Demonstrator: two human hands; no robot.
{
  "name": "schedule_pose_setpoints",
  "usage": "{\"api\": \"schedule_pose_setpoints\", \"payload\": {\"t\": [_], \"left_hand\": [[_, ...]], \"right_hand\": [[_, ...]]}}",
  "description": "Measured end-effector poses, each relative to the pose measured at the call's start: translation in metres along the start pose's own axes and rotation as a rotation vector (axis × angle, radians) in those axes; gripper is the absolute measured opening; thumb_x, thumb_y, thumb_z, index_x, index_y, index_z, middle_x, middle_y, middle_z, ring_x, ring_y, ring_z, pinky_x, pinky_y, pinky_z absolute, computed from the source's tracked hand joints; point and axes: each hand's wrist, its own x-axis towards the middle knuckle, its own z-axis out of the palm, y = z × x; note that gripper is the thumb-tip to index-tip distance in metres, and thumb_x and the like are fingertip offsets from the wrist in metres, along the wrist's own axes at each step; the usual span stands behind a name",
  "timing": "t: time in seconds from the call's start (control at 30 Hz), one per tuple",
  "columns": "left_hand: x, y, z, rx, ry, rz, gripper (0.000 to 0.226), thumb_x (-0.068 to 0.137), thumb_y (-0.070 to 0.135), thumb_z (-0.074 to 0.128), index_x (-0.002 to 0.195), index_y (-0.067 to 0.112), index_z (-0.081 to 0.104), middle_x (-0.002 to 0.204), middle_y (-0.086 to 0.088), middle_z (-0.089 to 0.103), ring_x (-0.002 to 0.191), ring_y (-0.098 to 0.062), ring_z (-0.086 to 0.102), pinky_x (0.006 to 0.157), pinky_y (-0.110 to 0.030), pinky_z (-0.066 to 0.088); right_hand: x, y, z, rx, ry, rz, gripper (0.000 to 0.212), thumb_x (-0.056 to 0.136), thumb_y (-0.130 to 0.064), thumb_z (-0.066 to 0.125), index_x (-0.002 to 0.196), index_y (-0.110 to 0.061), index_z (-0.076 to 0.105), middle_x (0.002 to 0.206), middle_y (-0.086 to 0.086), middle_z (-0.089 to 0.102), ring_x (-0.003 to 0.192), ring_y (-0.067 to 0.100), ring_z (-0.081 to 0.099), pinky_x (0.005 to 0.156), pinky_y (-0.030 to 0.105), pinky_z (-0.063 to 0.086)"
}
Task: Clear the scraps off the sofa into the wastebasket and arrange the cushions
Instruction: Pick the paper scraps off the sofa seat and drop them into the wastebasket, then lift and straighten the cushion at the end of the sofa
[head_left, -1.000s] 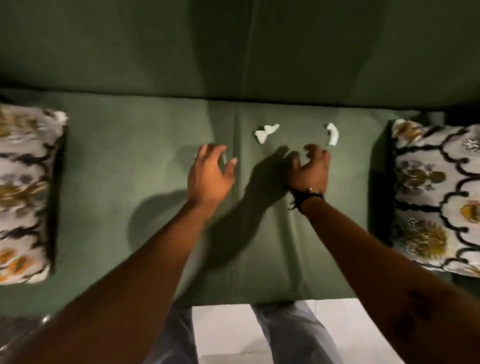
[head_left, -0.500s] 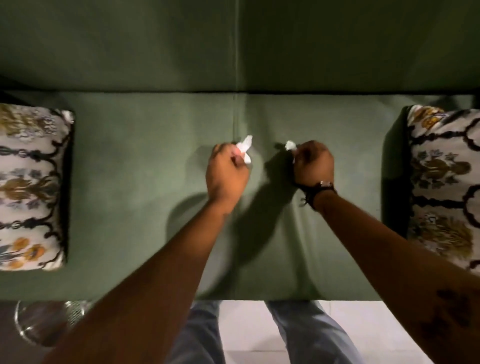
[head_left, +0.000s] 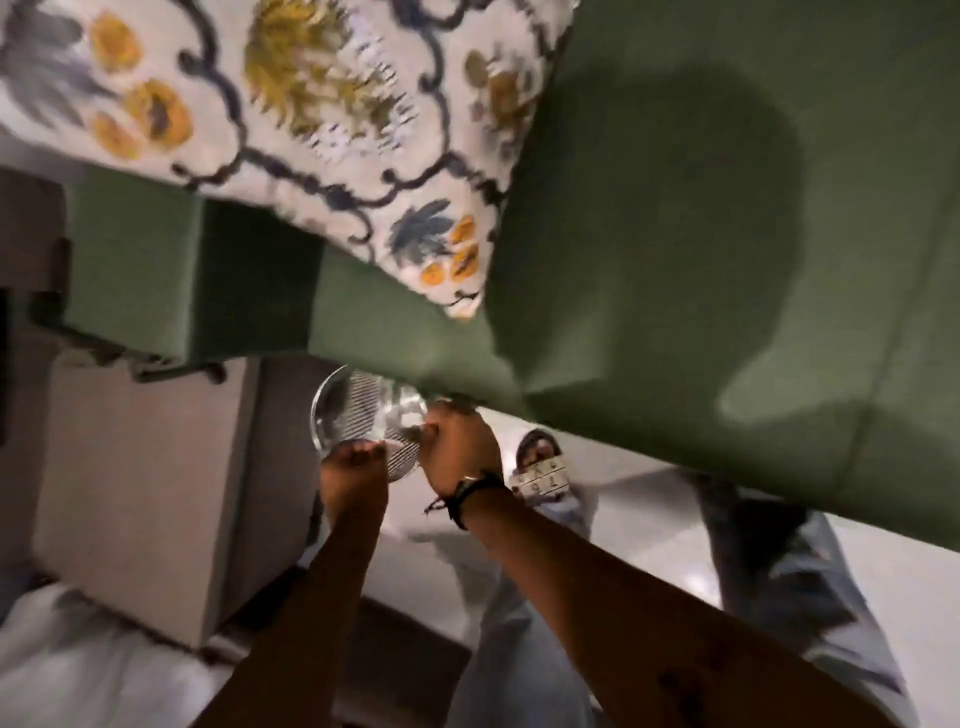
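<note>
Below, both hands hover over round metal-mesh wastebasket.

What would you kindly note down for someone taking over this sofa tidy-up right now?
Left hand and right hand: both fisted over the mesh wastebasket on the floor by the sofa; the blur hides whether the scraps are in them.
Patterned cushion: lying on the seat at the sofa's end.
Done: the seat part in view shows no scraps.
Left: confirm the scraps are binned, then arrange the cushions.
</note>
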Motion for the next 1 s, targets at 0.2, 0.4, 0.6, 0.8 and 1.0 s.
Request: {"api": "schedule_pose_setpoints", "payload": {"t": [0.2, 0.4, 0.6, 0.8, 1.0], "left_hand": [[0.064, -0.032, -0.01, -0.036, -0.135, -0.251, 0.025, 0.089, -0.003, 0.06, 0.077, 0.019, 0.059, 0.082, -0.006, 0.064, 0.063, -0.01, 0.064, 0.063, -0.024, 0.056], [0.011, 0.061, -0.007, -0.317, 0.038, -0.001, 0.03, 0.091, 0.027, 0.066, 0.115, 0.008, 0.063, 0.118, -0.016, 0.068, 0.106, -0.029, 0.065, 0.103, -0.049, 0.05], [-0.005, 0.197, 0.008, -0.87, 0.027, 0.005, 0.078, 0.082, 0.052, 0.062, 0.144, 0.016, 0.032, 0.143, -0.008, 0.05, 0.123, -0.013, 0.056, 0.102, -0.031, 0.049], [0.027, 0.272, 0.028, -1.204, 0.009, 0.084, 0.086, 0.062, 0.044, 0.088, 0.132, 0.031, 0.04, 0.12, 0.012, 0.069, 0.103, -0.001, 0.071, 0.081, -0.025, 0.06], [0.031, 0.275, 0.029, -1.19, -0.029, 0.182, 0.088, 0.059, 0.033, 0.092, 0.136, 0.024, 0.049, 0.122, 0.003, 0.072, 0.108, -0.013, 0.071, 0.095, -0.044, 0.058]], "right_hand": [[0.039, -0.002, 0.06, -0.134, -0.146, -0.065, 0.023, 0.089, -0.016, 0.052, 0.106, -0.007, 0.063, 0.109, 0.022, 0.068, 0.103, 0.041, 0.062, 0.084, 0.042, 0.052], [0.018, -0.019, -0.048, -0.111, 0.273, -0.434, 0.011, 0.084, -0.014, 0.064, 0.09, -0.012, 0.073, 0.084, 0.016, 0.076, 0.072, 0.035, 0.07, 0.062, 0.038, 0.055], [0.125, -0.096, -0.242, 0.267, 0.652, -0.538, 0.037, 0.082, -0.038, 0.066, 0.114, -0.022, 0.058, 0.109, 0.003, 0.057, 0.101, 0.012, 0.055, 0.09, 0.016, 0.043], [0.235, -0.156, -0.312, 0.39, 0.024, -0.167, 0.093, 0.078, -0.05, 0.071, 0.148, -0.01, 0.023, 0.148, 0.007, 0.042, 0.115, 0.01, 0.054, 0.08, 0.012, 0.052], [0.189, -0.125, -0.326, 0.577, 0.155, -0.278, 0.064, 0.066, -0.037, 0.084, 0.12, -0.013, 0.057, 0.107, 0.001, 0.073, 0.089, 0.012, 0.074, 0.072, 0.026, 0.059]]}}
